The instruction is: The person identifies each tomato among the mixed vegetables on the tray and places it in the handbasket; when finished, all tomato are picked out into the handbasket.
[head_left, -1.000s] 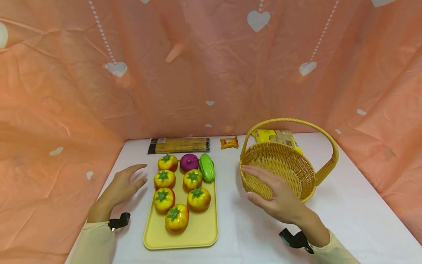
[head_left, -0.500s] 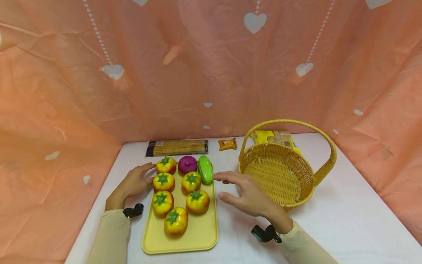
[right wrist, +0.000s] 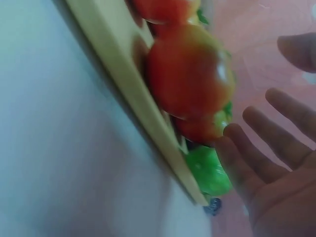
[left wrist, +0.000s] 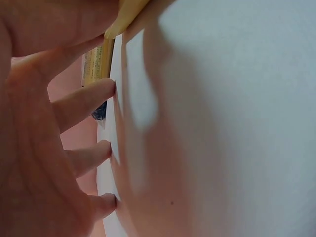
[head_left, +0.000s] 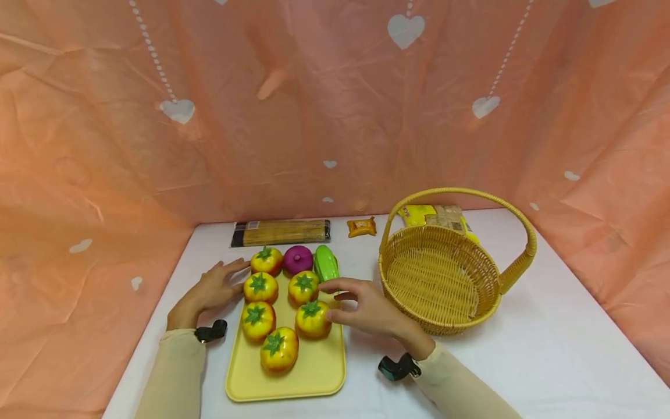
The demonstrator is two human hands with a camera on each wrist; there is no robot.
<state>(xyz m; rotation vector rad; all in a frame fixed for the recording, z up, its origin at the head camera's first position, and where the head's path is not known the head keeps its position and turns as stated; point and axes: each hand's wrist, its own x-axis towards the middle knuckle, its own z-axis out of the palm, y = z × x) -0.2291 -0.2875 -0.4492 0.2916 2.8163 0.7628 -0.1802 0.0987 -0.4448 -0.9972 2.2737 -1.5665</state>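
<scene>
A yellow tray (head_left: 314,375) carries several yellow-red tomatoes (head_left: 280,352), a purple onion (head_left: 298,260) and a green cucumber-like vegetable (head_left: 326,262). At the tray's left edge is my left hand (head_left: 209,289), fingers spread near the left-hand tomatoes. In the left wrist view its fingertips are low by the white tabletop and the thumb overlaps the tray edge; contact is unclear. My right hand (head_left: 371,308) reaches over the right edge, thumb and fingers apart, beside the right-hand tomato (head_left: 312,321). Nothing is held in either palm. The right wrist view shows its fingers near the green vegetable (right wrist: 210,173).
To the right stands a wicker basket (head_left: 473,262) with a tall arched handle. Along the back lie a packet of thin sticks (head_left: 285,233), a small orange snack packet (head_left: 362,227) and a yellow bag (head_left: 419,215). Pink-orange cloth hangs behind.
My right hand has moved left from the basket to the tray's right side. My left hand has moved right to the tray's left edge. The tomato at the back left has shifted slightly.
</scene>
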